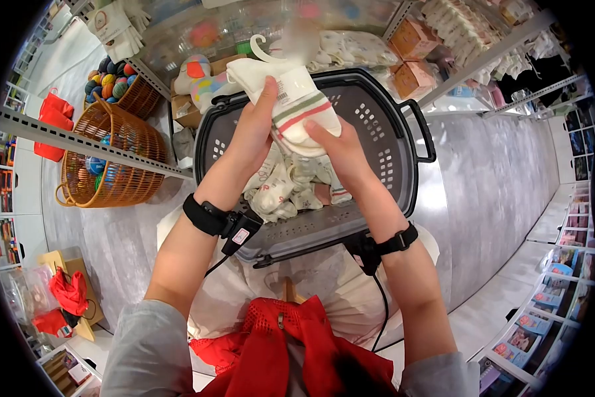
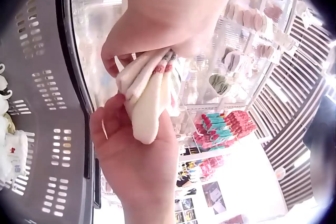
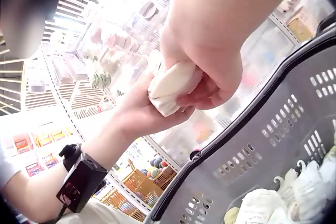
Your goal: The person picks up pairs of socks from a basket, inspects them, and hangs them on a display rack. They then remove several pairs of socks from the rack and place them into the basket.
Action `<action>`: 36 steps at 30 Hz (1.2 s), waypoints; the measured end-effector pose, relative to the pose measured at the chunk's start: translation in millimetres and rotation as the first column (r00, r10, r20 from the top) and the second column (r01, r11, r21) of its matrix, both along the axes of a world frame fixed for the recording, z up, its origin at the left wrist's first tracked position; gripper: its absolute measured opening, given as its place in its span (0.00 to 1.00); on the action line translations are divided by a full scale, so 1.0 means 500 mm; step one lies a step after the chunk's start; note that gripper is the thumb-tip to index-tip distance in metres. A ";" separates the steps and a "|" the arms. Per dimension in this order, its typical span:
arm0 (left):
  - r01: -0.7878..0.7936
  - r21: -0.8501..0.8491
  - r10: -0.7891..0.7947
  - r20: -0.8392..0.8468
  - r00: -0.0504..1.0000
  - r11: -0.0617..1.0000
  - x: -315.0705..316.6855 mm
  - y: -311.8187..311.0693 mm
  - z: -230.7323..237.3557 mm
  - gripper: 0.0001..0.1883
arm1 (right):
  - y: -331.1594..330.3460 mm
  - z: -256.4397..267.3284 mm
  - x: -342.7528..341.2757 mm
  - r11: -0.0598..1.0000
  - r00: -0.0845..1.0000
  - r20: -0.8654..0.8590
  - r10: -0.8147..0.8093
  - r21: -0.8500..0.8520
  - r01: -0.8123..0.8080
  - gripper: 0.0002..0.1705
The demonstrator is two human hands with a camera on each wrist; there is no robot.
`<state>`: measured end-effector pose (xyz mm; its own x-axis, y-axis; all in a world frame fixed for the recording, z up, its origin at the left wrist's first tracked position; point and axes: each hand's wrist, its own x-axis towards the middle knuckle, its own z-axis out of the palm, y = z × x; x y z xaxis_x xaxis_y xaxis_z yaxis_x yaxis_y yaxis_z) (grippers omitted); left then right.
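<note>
- Plainly, the grey shopping basket (image 1: 398,165) was the largest thing before us; it stood open beneath both hands, its black handle (image 1: 424,135) out to our right;
- inside it we saw a loose pile of white socks (image 1: 274,188), well below the hands;
- we gripped with both hands; the left hand (image 1: 254,122) pinched one side near the label, and the right hand (image 1: 344,152) held the toe end, thumb on top;
- the striped socks (image 1: 304,116) lay between our hands, raised over the basket; their long axis slanted from cuffs at far left to toes at near right, so the right hand was nearer the toes, the left nearer the cuffs;
- smallest, we saw the printed label (image 1: 285,89) and white hook (image 1: 258,47) in the head view only; the wrist views instead gave us the folded layers edge-on and fingers curled behind them.
</note>
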<state>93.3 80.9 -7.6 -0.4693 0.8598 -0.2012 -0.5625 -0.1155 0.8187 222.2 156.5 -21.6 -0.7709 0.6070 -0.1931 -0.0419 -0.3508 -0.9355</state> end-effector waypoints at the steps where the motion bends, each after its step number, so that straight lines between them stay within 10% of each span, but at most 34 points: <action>1: 0.004 -0.004 -0.004 0.008 1.000 1.000 0.001 0.000 0.002 0.26 | 0.001 0.004 0.002 1.000 1.000 -0.010 0.000 -0.018 0.000 0.19; 9: 0.043 -0.045 -0.046 -0.055 0.997 0.998 0.006 0.007 -0.011 0.26 | 0.033 -0.006 0.010 0.983 0.995 -0.022 -0.100 0.155 0.102 0.17; 13: 0.153 -0.077 -0.116 0.354 0.928 0.985 0.003 0.005 -0.012 0.24 | 0.031 -0.010 0.006 0.262 0.901 -0.172 -0.399 0.920 0.292 0.20; 16: 0.256 0.151 -0.296 0.399 0.868 0.955 -0.002 0.009 -0.024 0.22 | 0.008 0.002 0.015 0.043 0.977 -0.026 -0.210 0.998 0.036 0.21; 20: 0.057 0.011 -0.057 0.298 0.953 0.998 -0.022 0.008 -0.073 0.17 | -0.018 -0.008 0.009 0.022 0.995 0.034 -0.092 0.999 -0.032 0.21; 24: -0.010 0.044 0.005 0.101 0.995 0.999 -0.029 0.007 -0.050 0.16 | -0.010 -0.014 0.009 0.186 0.999 0.029 -0.027 0.982 -0.024 0.21; 27: -0.011 0.088 0.004 0.070 0.998 0.996 -0.025 0.008 -0.028 0.16 | 0.008 -0.014 0.002 0.157 0.953 -0.151 -0.264 0.968 0.197 0.19; 31: 0.001 0.097 -0.004 0.028 1.000 0.995 -0.019 0.006 -0.008 0.15 | 0.023 -0.018 -0.005 0.753 0.947 -0.023 -0.320 0.600 0.269 0.17; 36: 0.105 -0.012 -0.106 -0.155 0.982 0.994 -0.011 -0.002 -0.002 0.19 | 0.021 -0.038 0.002 0.931 0.977 -0.030 -0.213 0.297 0.212 0.08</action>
